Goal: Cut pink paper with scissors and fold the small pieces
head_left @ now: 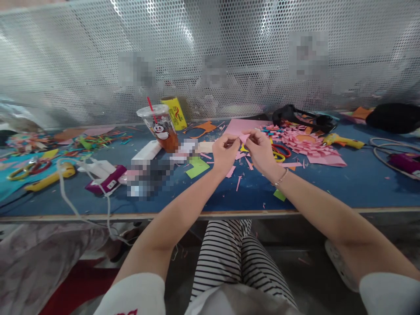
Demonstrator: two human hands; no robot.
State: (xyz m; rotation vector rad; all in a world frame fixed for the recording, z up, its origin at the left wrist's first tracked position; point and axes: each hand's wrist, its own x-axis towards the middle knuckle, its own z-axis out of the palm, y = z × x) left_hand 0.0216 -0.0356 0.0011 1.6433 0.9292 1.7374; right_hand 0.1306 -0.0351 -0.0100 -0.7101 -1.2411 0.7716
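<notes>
A small piece of pink paper point(243, 138) is pinched between my two hands above the blue table. My left hand point(225, 151) grips its left side with closed fingertips, and my right hand point(260, 150) grips its right side, thumb and fingers pressed together. Behind them lies a larger pink sheet point(236, 126). Red and yellow-handled scissors point(282, 152) rest just right of my right hand. Further right is a fringed pink paper flower point(303, 142). Pink strips and scraps point(239, 183) are scattered under and in front of my hands.
A drink cup point(163, 131) with a red straw stands left, before a yellow box point(179, 114). Yellow glue guns point(344, 141) lie on both sides. White cables trail from a purple power strip point(106, 180). A perforated metal screen point(197, 52) rises behind the table.
</notes>
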